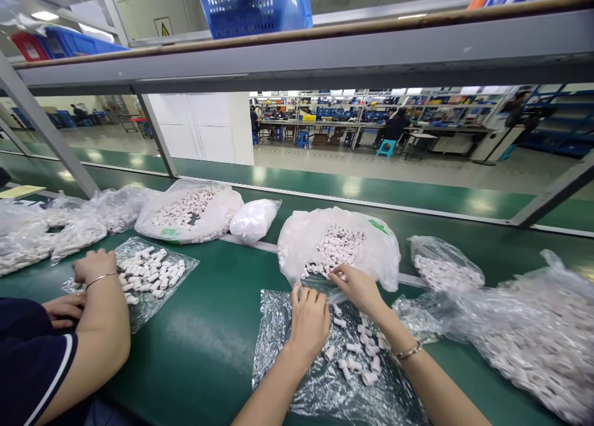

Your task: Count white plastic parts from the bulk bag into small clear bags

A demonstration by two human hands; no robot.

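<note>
My left hand (pixel 312 317) is bent over the front edge of a white plastic bag (pixel 288 243). Its fingers curl downward, and what lies under the fingertips is hidden. At the bag's mouth, my right hand (pixel 359 286) has thumb and fingers drawn together beside a heap of small white parts (pixel 341 246). Whether a part is between those fingertips cannot be made out. Beneath both hands a clear plastic sheet (pixel 278 339) is spread on the green table, with several loose white tube-like fittings (pixel 355 348) scattered on it.
To the left, a co-worker's hands (pixel 95 268) are beside a clear sheet with piled white fittings (pixel 155 271). Another open bag (pixel 160 228) and a closed white bag (pixel 253 220) stand behind. Large clear bags of parts (pixel 533 333) lie at right. A shelf (pixel 325 51) crosses above.
</note>
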